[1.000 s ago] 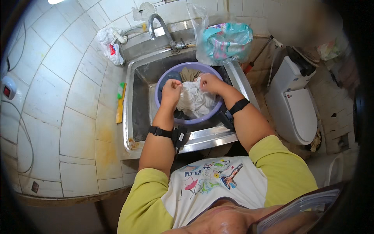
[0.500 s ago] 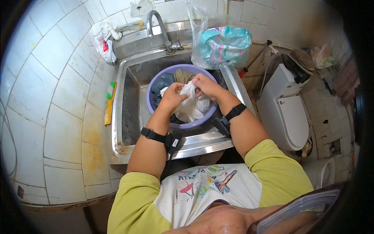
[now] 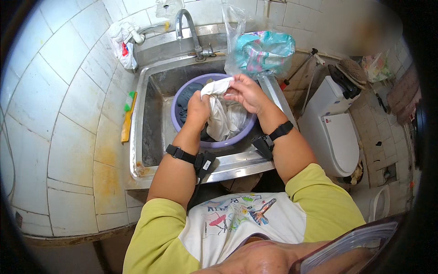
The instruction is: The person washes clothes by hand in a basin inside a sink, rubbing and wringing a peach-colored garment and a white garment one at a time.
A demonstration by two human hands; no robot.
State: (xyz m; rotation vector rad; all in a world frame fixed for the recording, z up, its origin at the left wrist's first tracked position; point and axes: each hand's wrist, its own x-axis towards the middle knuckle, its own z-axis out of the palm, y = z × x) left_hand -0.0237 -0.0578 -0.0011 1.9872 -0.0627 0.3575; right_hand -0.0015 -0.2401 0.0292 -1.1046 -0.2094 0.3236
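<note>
A wet-looking white garment (image 3: 220, 119) stretches between my two hands above a purple basin (image 3: 175, 119); its exact kind cannot be told from its folds. My left hand (image 3: 199, 111) is closed in a fist around its gathered upper part. At the other end, my right hand (image 3: 247, 93) pinches the raised edge between thumb and finger, its other fingers loosely bent. The rest of the fabric hangs down into the basin. Dark grey-blue clothing (image 3: 194, 93) lies in the basin beside my left hand, partly covered.
The basin stands inside a metal sink (image 3: 153, 132) under a curved faucet (image 3: 186, 18). A teal package in clear plastic (image 3: 264, 52) sits at the sink's back right corner. A yellow-handled brush (image 3: 128, 118) rests along the left wall. To the right is a white toilet (image 3: 342, 137).
Both hands have shifted: the right one is raised farther back and the left is now in a fist. The garment's upper edge has been lifted and drawn out between them.
</note>
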